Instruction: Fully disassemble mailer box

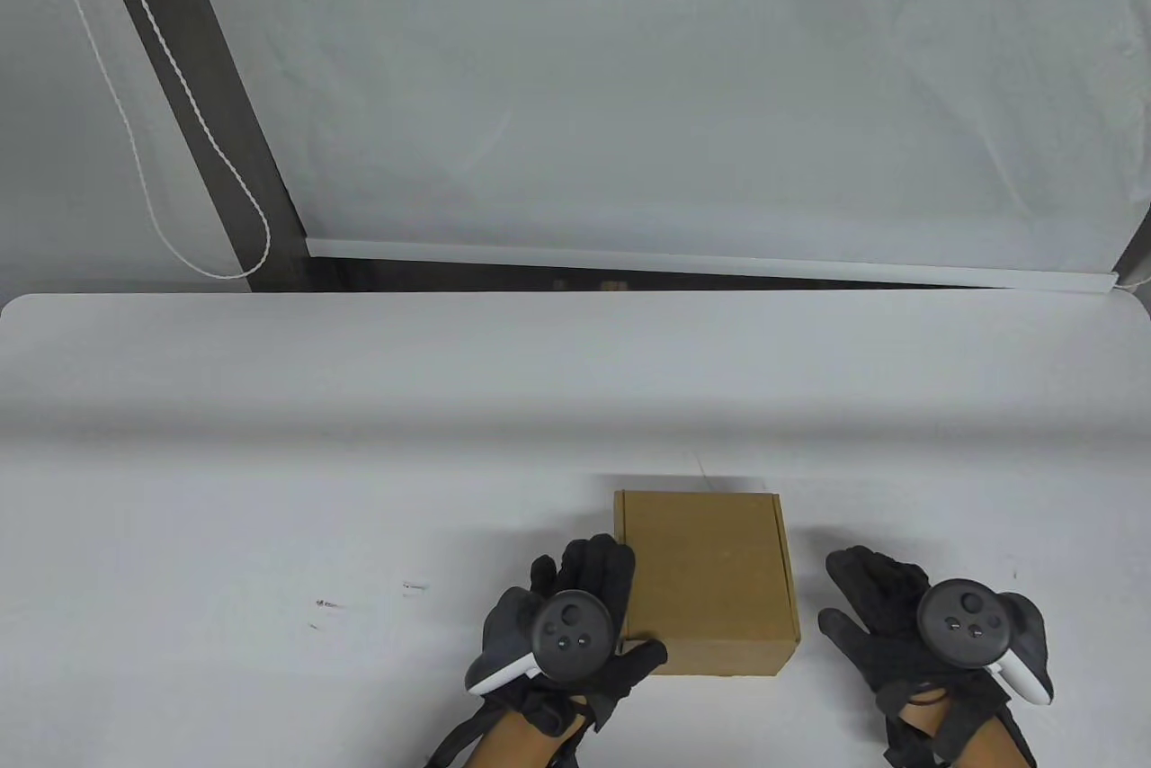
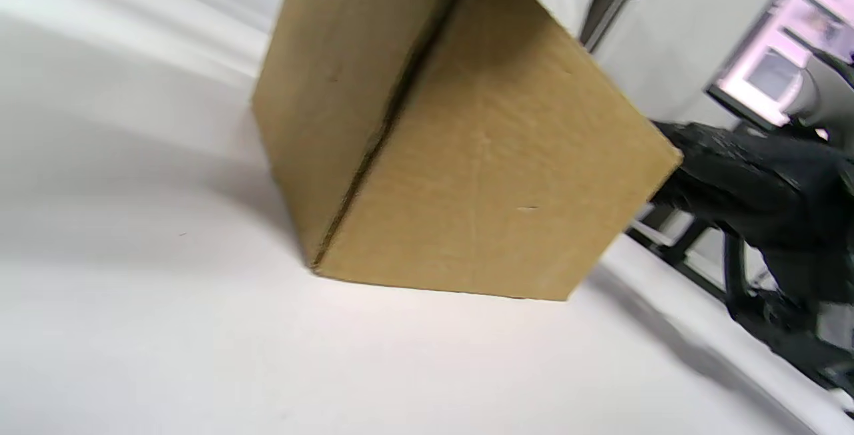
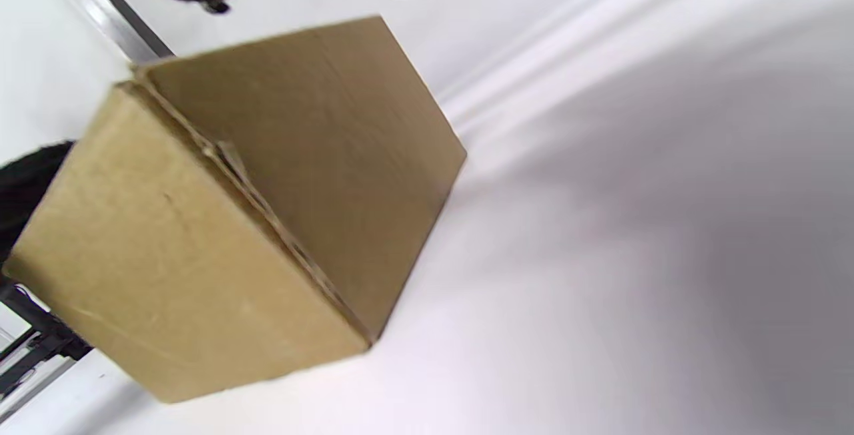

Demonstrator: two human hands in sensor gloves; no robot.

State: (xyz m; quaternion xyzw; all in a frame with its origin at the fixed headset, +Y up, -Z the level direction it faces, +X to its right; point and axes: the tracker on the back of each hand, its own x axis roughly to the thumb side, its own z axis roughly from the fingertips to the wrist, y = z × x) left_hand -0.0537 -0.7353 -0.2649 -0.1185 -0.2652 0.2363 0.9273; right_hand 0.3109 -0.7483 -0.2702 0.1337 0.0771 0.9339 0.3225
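White bench (image 1: 270, 462) fills the lower half of my table view, with a pale blind and a dark window post behind its far edge. On it, close to the near edge and a little right of centre, sits the mailer box (image 1: 706, 579), closed, brown, roughly square from above, so I see no clear long axis. I have it flanked: my left hand (image 1: 575, 615) lies at its left side, fingers spread loosely against or just beside the left wall, thumb reaching toward the near left corner; whether it actually touches I cannot tell. My right hand (image 1: 886, 615) rests apart from the right wall, fingers relaxed and holding nothing. So the left hand is the nearer one, and the box lies just to its right. In the left wrist view a seam runs down the box's corner, and the right wrist view shows a tucked flap edge there. I judge the opening has not yet begun, and the lid seam is what I need to reach first
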